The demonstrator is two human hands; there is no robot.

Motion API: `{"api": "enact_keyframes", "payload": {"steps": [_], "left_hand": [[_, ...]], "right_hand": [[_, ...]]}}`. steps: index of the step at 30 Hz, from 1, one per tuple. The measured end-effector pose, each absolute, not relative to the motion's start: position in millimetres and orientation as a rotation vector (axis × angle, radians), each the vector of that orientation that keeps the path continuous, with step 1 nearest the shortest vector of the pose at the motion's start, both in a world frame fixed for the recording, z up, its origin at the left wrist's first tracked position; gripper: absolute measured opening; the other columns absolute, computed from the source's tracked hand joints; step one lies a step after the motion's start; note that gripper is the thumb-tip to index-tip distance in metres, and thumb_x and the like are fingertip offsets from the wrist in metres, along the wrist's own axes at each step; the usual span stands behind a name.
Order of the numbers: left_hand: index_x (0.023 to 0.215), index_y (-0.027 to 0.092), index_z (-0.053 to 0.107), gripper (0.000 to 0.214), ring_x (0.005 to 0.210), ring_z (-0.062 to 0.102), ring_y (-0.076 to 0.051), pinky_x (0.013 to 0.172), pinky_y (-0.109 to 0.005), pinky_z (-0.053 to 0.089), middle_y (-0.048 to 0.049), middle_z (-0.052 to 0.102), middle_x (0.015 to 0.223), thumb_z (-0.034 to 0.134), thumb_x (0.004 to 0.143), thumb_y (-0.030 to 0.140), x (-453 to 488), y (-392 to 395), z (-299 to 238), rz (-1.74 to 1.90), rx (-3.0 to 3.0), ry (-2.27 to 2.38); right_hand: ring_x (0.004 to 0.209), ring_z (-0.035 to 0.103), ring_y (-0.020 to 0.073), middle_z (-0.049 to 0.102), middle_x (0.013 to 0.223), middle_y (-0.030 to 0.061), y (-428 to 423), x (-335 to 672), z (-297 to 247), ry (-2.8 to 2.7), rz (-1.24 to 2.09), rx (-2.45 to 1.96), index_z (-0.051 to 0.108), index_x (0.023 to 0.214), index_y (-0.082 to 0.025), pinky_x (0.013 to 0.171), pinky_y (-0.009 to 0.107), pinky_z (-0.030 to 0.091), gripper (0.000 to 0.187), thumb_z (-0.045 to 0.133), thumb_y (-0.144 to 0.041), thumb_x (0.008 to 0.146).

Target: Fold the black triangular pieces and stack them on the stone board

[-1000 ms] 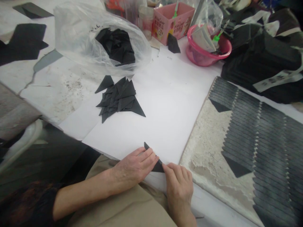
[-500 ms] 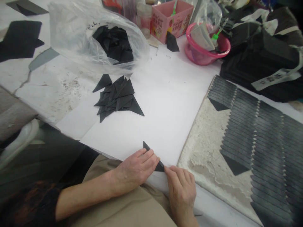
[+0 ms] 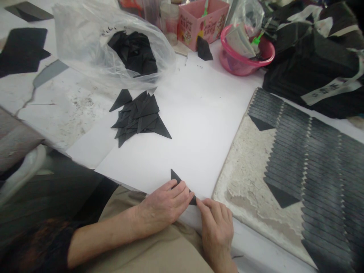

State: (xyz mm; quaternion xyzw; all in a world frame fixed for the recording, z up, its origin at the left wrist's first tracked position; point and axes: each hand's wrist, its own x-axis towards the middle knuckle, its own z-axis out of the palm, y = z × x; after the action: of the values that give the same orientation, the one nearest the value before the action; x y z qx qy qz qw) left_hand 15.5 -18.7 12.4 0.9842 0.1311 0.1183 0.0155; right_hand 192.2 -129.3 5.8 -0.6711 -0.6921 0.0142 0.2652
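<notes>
Under the fingers of my left hand (image 3: 162, 203) lies a small black triangular piece (image 3: 174, 176), flat on white paper at the table's near edge. Those fingers are close together and press down on its middle, hiding much of it. My right hand (image 3: 217, 227) is closed, with thumb and index finger pinching the piece's right-hand corner. Beyond my hands lies a loose pile of black triangular pieces (image 3: 138, 119), with a single triangle (image 3: 121, 100) at its upper left.
At right, a pale board (image 3: 241, 163) carries overlapping rows of black pieces (image 3: 290, 151). Behind are a clear plastic bag (image 3: 82, 49) of black pieces, a pink box (image 3: 189, 22), a pink basin (image 3: 236, 66) and a large black bundle (image 3: 307, 68). Black sheets (image 3: 24, 49) lie at left.
My left fingertips have slid slightly along the triangular piece toward the right hand, covering more of its lower part. The right hand keeps its pinch at the corner.
</notes>
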Motion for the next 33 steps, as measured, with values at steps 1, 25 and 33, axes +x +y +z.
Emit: {"api": "enact_keyframes", "payload": {"steps": [1,25,33], "left_hand": [[0.120,0.010,0.059,0.027,0.118,0.053,-0.025,0.099,-0.040,0.043,-0.0124,0.059,0.123,0.046,0.097,0.014,16.4,-18.9,12.2,0.376,3.057,0.396],[0.129,0.009,0.055,0.033,0.116,0.053,-0.025,0.100,-0.042,0.042,-0.0105,0.059,0.119,0.046,0.098,0.013,19.5,-22.4,16.3,0.367,3.082,0.347],[0.123,0.009,0.058,0.029,0.117,0.052,-0.023,0.102,-0.039,0.042,-0.0108,0.059,0.122,0.042,0.099,0.013,24.2,-23.6,13.6,0.380,3.010,0.310]], "right_hand": [[0.085,0.055,0.0167,0.065,0.093,0.0065,-129.0,192.6,5.8,-1.871,0.043,-1.811,0.067,0.107,-0.019,0.074,0.033,0.038,0.024,0.045,-0.016,0.098],[0.086,0.057,0.0157,0.067,0.093,0.0045,-137.9,197.2,0.2,-1.800,0.068,-1.835,0.066,0.107,-0.020,0.077,0.032,0.039,0.018,0.054,-0.015,0.095],[0.084,0.055,0.0168,0.066,0.091,0.0039,-142.0,196.8,4.0,-1.735,0.130,-1.907,0.067,0.099,-0.021,0.076,0.032,0.039,0.013,0.058,-0.014,0.092]]}}
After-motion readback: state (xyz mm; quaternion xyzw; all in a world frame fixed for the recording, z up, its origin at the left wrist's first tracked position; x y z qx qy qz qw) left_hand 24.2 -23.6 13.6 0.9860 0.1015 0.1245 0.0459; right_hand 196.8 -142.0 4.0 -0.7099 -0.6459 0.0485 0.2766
